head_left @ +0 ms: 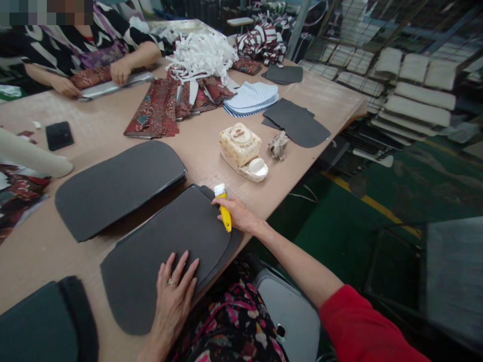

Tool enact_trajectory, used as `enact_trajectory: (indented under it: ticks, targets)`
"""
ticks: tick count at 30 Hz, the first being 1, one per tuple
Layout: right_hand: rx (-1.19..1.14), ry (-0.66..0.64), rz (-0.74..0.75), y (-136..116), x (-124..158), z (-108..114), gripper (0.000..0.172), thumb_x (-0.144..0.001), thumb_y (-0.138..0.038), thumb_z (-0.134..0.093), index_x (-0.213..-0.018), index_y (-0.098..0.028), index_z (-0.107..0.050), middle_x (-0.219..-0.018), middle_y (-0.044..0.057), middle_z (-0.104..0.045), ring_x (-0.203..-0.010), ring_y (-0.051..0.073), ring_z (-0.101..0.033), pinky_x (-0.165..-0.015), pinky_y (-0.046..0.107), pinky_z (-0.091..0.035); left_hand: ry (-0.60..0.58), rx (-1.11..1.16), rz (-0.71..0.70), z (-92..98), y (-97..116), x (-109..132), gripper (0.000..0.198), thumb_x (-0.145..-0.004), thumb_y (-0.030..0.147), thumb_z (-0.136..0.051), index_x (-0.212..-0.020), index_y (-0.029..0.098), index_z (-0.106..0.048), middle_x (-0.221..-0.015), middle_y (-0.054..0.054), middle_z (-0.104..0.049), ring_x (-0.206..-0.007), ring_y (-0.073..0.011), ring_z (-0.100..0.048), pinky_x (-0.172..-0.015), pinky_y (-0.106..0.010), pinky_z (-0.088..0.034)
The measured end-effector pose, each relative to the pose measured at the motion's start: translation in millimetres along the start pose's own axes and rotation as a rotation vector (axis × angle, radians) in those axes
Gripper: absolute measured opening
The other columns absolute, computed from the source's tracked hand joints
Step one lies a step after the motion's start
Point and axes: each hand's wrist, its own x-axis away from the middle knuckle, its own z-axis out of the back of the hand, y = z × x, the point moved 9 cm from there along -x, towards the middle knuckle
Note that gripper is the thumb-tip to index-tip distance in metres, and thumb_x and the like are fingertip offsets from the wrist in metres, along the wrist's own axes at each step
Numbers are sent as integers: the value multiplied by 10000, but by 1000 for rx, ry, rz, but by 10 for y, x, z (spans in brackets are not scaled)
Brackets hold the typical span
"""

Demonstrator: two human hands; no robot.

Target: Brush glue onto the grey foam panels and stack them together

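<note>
Fingers spread, my left hand (175, 289) lies flat on a dark grey sheet (166, 236) with rounded corners, near the table's front edge. My right hand (239, 215) is closed round the yellow handle of a brush (225, 213), over the sheet's right end. The brush's white-coated head points away from me. Farther back stands a stained cream container (240, 146) with a white round cup at its front. Left of the sheet under my hand lies a thick stack of similar grey sheets (121, 183).
Across the table (199, 143) a person's hands (121, 71) handle patterned fabric. Dark sheets (296, 120), striped pieces (252, 95), white strips (204, 53) and a black phone (59, 136) lie around. Racks with pale panels (422, 108) stand at right.
</note>
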Motion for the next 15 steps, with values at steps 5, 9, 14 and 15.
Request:
enact_trajectory:
  ticks: [5, 9, 14, 15]
  targets:
    - [99, -19, 38, -63, -5, -86, 411, -768, -72, -581, -1157, -193, -531, -850, -3, -647, -767, 148, -578, -887, 332, -362, -4, -58, -20, -18, 15, 9, 406, -879, 151, -461, -1273, 244, -492, -1353, -98, -473, -1352, -285, -250, -1099, -539, -214]
    - [272, -7, 121, -262, 48, -151, 407, -820, -17, -463, -1174, -209, -517, -878, 28, -648, -841, 176, -590, -834, 343, -376, 13, -134, -35, 42, 22, 15, 388, -873, 161, -462, -1243, 265, -518, -1348, -63, -480, -1334, -256, -286, -1101, -480, -237]
    - [390, 183, 65, -219, 151, -202, 424, -820, -24, -491, -1218, -170, -501, -874, 70, -646, -807, 205, -607, -718, 327, -447, 29, -342, -124, 133, 50, -16, 411, -850, 175, -446, -1221, 325, -540, -1301, -1, -532, -1239, -225, -407, -1002, -369, -363]
    - [384, 222, 60, -187, 166, -226, 422, -825, -34, -492, -1224, -170, -499, -876, 73, -647, -802, 209, -612, -709, 329, -465, 42, -373, -147, 135, 49, -22, 408, -845, 174, -436, -1197, 339, -557, -1271, 8, -556, -1203, -220, -439, -976, -358, -379]
